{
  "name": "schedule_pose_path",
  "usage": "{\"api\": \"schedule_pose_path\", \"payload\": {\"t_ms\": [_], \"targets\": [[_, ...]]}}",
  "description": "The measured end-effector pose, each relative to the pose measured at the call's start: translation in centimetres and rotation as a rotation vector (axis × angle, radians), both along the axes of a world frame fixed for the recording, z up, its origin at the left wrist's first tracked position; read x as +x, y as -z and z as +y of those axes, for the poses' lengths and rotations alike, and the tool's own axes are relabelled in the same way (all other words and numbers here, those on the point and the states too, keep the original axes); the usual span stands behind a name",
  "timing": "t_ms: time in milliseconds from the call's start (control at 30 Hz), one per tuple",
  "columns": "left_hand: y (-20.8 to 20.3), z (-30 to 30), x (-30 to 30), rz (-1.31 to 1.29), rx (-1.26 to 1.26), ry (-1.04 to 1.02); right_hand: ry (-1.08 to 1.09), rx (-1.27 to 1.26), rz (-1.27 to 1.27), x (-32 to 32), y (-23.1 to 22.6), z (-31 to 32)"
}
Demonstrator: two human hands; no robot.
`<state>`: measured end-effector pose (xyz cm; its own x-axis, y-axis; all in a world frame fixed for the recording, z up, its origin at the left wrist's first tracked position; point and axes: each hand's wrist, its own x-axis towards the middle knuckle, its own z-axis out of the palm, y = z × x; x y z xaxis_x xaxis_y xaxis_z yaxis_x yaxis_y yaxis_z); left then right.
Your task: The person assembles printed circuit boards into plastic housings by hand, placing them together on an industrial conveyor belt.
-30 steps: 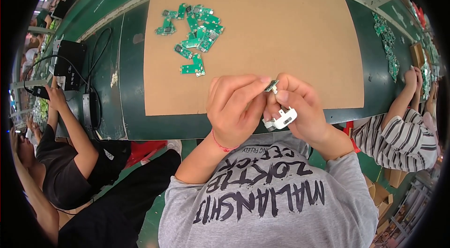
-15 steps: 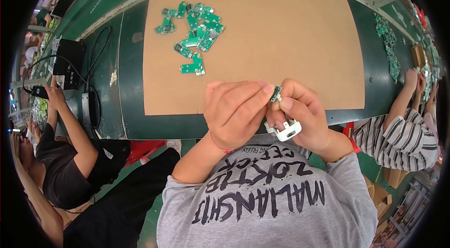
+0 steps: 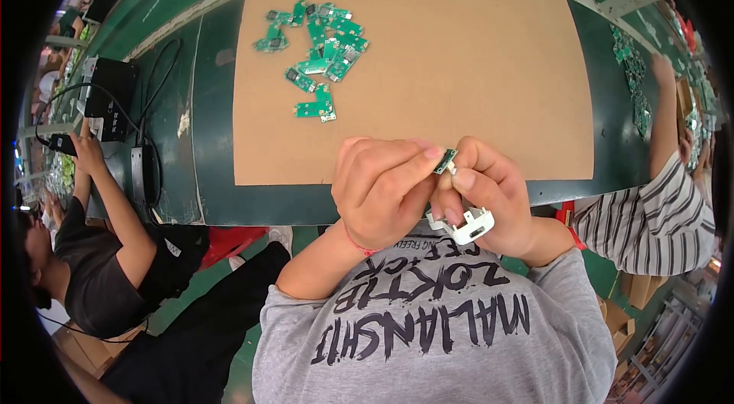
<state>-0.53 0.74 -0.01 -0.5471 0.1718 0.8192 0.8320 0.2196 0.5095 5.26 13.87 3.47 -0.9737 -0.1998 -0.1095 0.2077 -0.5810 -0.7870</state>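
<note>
Head cam (only view btw): L hand [image 3: 386, 190] has thumb and finger pinched closed on a small green circuit board [image 3: 443, 162], out in front of the wearer. R hand [image 3: 491, 194] is gripping a white plastic housing [image 3: 468, 233] that sits below its thumb, and that thumb is also up by a tiny white connector [image 3: 452, 168] at the board's edge. Can't tell if the connector is fixed to the board or just held next to it, fingers hide too much tbh.

What could go wrong imo: board's only in a fingertip grip, so a sideways push on the connector could twist it loose or bend smth. R hand's doing 2 jobs at once, so if its fingers relax to fiddle w/ the connector, the housing prob slips. Looks like it's past the near edge of the counter [image 3: 214, 129], so a drop would miss the cardboard sheet [image 3: 474, 60]. Squeezing too hard could crack the housing's thin tabs. Loose circuit boards [image 3: 335, 48] overlap on the sheet's left side, so careless grabbing might scratch some.
</note>
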Motion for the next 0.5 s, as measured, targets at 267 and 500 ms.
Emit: {"api": "schedule_pose_path", "payload": {"t_ms": [267, 500], "targets": [[0.0, -0.2, 0.4, 0.049, -0.029, -0.054, -0.004, 0.012, -0.044, 0.0, -0.5, 0.0], [-0.3, -0.8, -0.7, 0.073, -0.062, 0.025, -0.005, 0.136, -0.062, -0.4, -1.5, 0.0]]}}
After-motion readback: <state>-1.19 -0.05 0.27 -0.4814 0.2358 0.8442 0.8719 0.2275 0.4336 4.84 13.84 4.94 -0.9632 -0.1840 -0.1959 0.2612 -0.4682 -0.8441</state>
